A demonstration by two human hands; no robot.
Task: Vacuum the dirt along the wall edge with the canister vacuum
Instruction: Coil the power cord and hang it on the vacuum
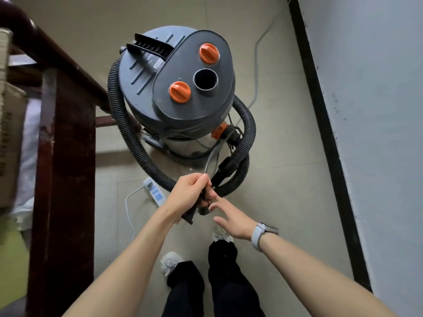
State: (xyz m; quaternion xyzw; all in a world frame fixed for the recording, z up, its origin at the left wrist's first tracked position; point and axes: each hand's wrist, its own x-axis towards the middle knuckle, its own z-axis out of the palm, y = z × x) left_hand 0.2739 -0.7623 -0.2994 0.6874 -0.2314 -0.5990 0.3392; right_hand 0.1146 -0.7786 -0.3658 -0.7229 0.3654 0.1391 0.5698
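While the canister vacuum (176, 92) stands on the tiled floor (286, 179) near the wall (377, 110), its black hose (128, 133) loops round the drum. The left hand (190, 195) grips the dark nozzle end (190, 217) of the hose, fingers curled. The right hand (233, 220), fingers extended and relaxed, reaches toward it, holding nothing. A white power strip (155, 193) lies just left of the hands.
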